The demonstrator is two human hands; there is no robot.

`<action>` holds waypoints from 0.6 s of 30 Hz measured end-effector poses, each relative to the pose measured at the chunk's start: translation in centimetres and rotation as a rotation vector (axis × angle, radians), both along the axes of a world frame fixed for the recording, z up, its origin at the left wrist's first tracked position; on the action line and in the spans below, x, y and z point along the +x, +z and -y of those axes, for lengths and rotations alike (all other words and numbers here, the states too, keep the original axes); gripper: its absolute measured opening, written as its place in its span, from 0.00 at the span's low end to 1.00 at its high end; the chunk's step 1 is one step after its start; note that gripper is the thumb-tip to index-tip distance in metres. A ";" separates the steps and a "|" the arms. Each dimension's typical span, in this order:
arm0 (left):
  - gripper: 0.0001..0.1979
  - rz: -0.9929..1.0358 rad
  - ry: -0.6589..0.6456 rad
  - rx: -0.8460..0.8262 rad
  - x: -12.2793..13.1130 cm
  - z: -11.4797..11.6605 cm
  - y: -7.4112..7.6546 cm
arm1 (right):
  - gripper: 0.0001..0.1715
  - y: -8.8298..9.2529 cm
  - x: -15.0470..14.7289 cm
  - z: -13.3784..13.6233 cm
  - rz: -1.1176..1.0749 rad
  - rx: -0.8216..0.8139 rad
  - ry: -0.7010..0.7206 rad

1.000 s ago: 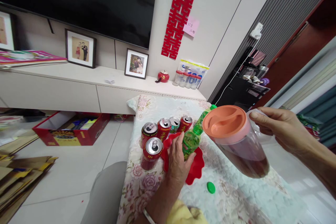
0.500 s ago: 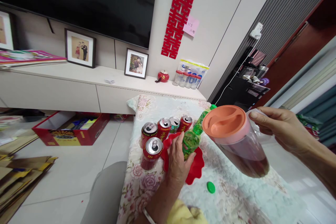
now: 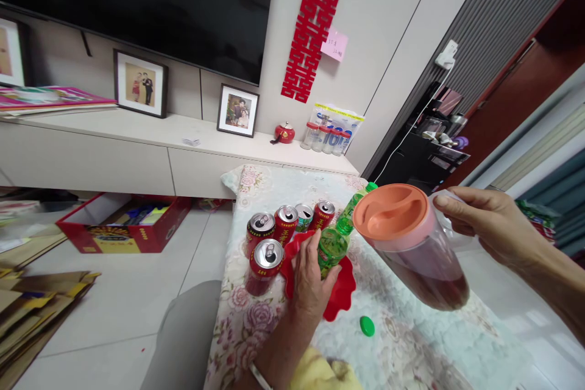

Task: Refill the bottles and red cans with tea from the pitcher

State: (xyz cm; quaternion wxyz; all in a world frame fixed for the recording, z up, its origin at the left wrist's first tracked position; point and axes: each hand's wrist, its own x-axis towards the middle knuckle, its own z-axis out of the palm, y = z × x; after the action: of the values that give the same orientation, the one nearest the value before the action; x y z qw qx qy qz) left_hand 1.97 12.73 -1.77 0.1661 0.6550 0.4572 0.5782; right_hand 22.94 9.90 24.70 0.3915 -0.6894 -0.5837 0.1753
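My left hand (image 3: 311, 283) is curled around the side of a green plastic bottle (image 3: 331, 250), which stands in a red wavy-edged plate (image 3: 340, 301). I cannot make out the bottle's mouth. Behind it is another green bottle (image 3: 351, 210) with a green cap, partly hidden by the pitcher. My right hand (image 3: 493, 222) grips the handle of a clear pitcher (image 3: 420, 262) with an orange lid, held up to the right of the bottles. Dark reddish-brown liquid lies in its lower part. A loose green cap (image 3: 367, 326) lies on the tablecloth near the plate.
Several opened drink cans (image 3: 267, 256) stand left of the plate. A yellow cloth (image 3: 322, 372) lies at the near edge of the flowered tablecloth (image 3: 393, 347). Beyond is a white cabinet (image 3: 205, 158) with photo frames, a red pot (image 3: 284, 132) and lidded jars (image 3: 322, 139).
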 end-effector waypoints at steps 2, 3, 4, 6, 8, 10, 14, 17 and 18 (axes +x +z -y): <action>0.43 0.003 -0.001 -0.002 0.0 0.1 0.0 | 0.40 0.1 -0.1 0.0 0.005 -0.001 0.001; 0.43 0.004 -0.001 -0.003 0.0 0.1 0.0 | 0.41 0.1 -0.2 0.0 0.009 -0.003 -0.002; 0.43 0.004 -0.001 -0.004 0.0 0.1 0.0 | 0.41 0.1 -0.2 0.0 0.011 -0.004 -0.002; 0.43 0.003 0.001 -0.004 0.0 0.2 0.0 | 0.41 0.0 -0.2 0.0 0.015 -0.007 -0.003; 0.43 0.003 0.002 -0.001 0.0 0.1 0.0 | 0.41 0.0 -0.1 -0.1 0.015 -0.010 0.001; 0.43 0.003 0.001 -0.002 0.0 0.1 0.0 | 0.41 0.0 -0.1 -0.1 0.015 -0.013 -0.001; 0.43 0.003 -0.001 -0.004 0.0 -0.1 0.0 | 0.41 0.2 -0.2 0.0 0.018 -0.013 -0.004; 0.43 0.004 0.000 -0.007 0.0 0.0 -0.1 | 0.42 0.3 -0.4 0.1 0.020 -0.013 -0.004; 0.43 0.004 -0.001 -0.009 0.0 0.0 -0.1 | 0.42 0.3 -0.5 0.2 0.023 -0.012 -0.004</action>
State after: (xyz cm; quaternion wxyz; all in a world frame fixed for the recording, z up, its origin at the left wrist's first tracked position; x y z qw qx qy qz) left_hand 1.95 12.72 -1.83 0.1701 0.6532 0.4591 0.5776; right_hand 22.44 9.72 25.02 0.3810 -0.6950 -0.5855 0.1702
